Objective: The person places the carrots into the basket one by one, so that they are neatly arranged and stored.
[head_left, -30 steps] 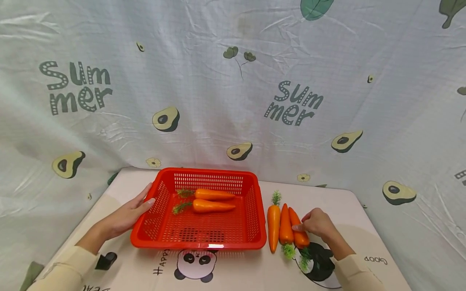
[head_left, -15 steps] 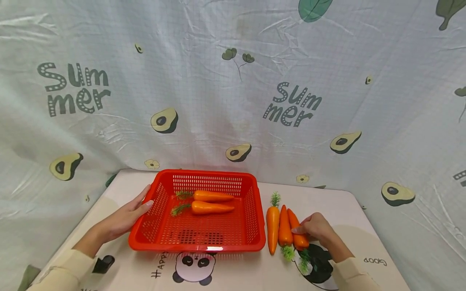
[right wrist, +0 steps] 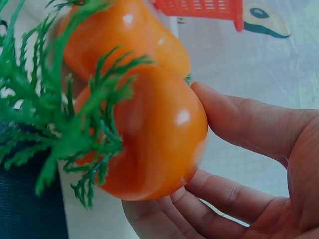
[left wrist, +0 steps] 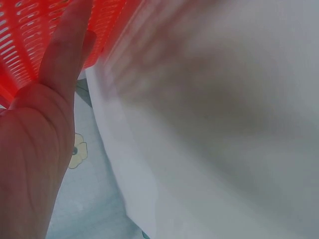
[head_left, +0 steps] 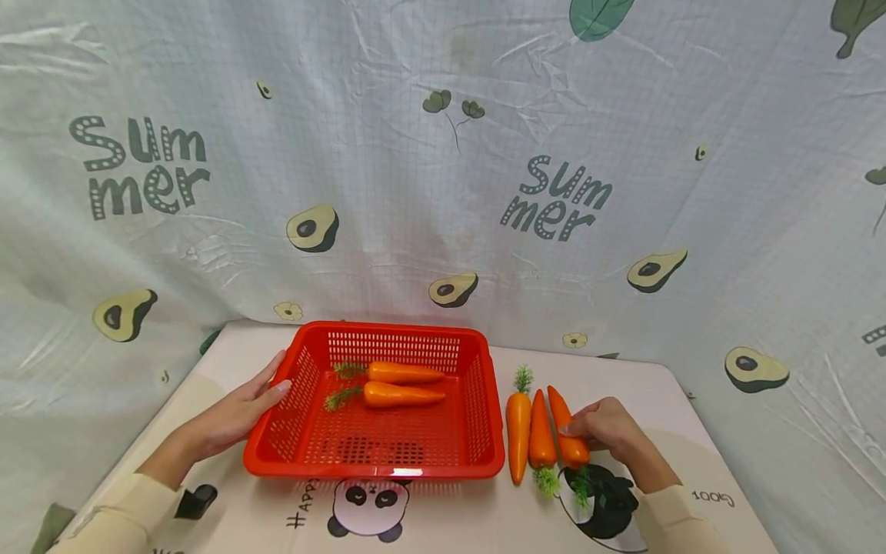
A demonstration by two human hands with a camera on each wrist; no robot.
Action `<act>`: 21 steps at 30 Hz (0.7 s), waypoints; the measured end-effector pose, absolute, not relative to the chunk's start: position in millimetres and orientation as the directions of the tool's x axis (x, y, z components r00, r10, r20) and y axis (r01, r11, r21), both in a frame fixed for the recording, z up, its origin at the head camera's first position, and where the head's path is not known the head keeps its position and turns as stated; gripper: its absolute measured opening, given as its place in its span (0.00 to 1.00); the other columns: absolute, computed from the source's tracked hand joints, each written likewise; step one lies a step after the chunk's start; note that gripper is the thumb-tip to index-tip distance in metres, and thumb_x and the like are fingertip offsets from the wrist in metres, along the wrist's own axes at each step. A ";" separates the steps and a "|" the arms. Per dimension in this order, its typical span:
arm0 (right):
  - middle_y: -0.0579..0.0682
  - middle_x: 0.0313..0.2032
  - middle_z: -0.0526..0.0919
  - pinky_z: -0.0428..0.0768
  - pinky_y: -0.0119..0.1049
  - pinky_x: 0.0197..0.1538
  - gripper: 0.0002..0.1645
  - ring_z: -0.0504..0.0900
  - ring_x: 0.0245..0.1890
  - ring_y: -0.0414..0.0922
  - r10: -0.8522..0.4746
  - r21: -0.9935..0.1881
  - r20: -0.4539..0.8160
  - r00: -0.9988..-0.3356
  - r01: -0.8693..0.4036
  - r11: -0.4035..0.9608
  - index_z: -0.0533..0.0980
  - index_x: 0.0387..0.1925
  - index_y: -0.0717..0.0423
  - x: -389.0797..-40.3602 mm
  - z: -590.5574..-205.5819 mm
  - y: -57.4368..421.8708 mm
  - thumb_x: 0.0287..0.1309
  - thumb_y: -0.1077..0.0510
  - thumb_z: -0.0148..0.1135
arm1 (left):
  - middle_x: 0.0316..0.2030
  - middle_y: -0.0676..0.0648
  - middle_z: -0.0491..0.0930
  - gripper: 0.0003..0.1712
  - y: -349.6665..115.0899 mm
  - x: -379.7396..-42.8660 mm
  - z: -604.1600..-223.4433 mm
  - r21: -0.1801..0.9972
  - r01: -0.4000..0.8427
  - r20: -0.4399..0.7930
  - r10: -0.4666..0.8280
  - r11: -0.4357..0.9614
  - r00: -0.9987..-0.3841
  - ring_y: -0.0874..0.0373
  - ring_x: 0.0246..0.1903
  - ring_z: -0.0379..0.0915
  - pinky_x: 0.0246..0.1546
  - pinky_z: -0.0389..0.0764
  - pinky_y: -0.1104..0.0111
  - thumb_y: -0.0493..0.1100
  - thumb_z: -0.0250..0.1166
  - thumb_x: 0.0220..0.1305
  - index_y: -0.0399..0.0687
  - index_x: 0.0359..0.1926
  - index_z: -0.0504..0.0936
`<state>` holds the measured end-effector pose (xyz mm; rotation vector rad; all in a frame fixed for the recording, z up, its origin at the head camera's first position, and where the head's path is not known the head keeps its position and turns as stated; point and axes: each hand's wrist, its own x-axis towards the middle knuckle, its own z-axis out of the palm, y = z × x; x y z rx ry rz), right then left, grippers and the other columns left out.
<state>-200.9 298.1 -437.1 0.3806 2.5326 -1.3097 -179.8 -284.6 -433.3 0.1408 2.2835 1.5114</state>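
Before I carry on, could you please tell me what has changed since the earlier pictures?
The rightmost carrot, pinched by the right grip, has shifted slightly up the head view; its tip now lies about level with that of the neighbouring carrot. That grip moved slightly rightward. Unmoved: the left grip on the red basket, the two carrots inside and the leftmost loose carrot.

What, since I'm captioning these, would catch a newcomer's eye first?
The bright red basket on the table stands out, two orange carrots lying inside it. Just right of it, three more carrots form a row, and the right hand grips the rightmost carrot.
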 end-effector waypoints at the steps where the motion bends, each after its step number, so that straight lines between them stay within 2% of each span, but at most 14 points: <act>1: 0.53 0.28 0.87 0.90 0.39 0.35 0.19 0.85 0.24 0.44 0.104 -0.756 -0.349 -0.931 0.345 0.556 0.84 0.41 0.71 -201.7 -435.1 298.1 0.50 0.61 0.77 | 0.81 0.29 0.45 0.48 -284.8 -179.8 -433.0 0.902 -0.134 -0.271 0.297 0.410 -0.916 0.41 0.63 0.71 0.57 0.86 0.51 0.56 0.49 0.83 0.62 0.83 0.23; 6: 0.53 0.30 0.88 0.90 0.39 0.36 0.20 0.85 0.25 0.44 0.084 -0.760 -0.341 -0.936 0.327 0.562 0.84 0.42 0.72 -205.6 -426.2 297.0 0.51 0.60 0.78 | 0.81 0.28 0.46 0.48 -285.0 -180.3 -431.6 0.907 -0.134 -0.268 0.302 0.400 -0.915 0.43 0.61 0.72 0.55 0.87 0.53 0.56 0.49 0.83 0.63 0.83 0.23; 11: 0.55 0.33 0.89 0.91 0.41 0.38 0.21 0.87 0.26 0.45 0.055 -0.771 -0.323 -0.945 0.296 0.564 0.85 0.43 0.72 -206.5 -419.5 292.5 0.51 0.60 0.78 | 0.82 0.30 0.41 0.48 -284.2 -180.2 -432.3 0.911 -0.098 -0.238 0.315 0.401 -0.919 0.37 0.68 0.67 0.59 0.85 0.53 0.55 0.49 0.83 0.59 0.83 0.23; 14: 0.55 0.34 0.89 0.91 0.42 0.39 0.22 0.88 0.27 0.46 0.036 -0.775 -0.322 -0.946 0.285 0.564 0.85 0.44 0.73 -205.6 -416.8 289.7 0.51 0.60 0.78 | 0.82 0.30 0.41 0.49 -283.3 -180.3 -432.9 0.903 -0.109 -0.252 0.306 0.416 -0.918 0.35 0.69 0.65 0.60 0.85 0.51 0.57 0.49 0.83 0.60 0.83 0.23; 21: 0.57 0.38 0.90 0.91 0.42 0.40 0.23 0.88 0.30 0.46 -0.013 -0.777 -0.297 -0.955 0.234 0.584 0.84 0.46 0.72 -210.7 -409.3 281.8 0.52 0.59 0.77 | 0.80 0.29 0.50 0.48 -281.8 -179.9 -433.5 0.895 -0.141 -0.275 0.274 0.424 -0.921 0.41 0.62 0.73 0.55 0.87 0.51 0.58 0.49 0.82 0.67 0.83 0.24</act>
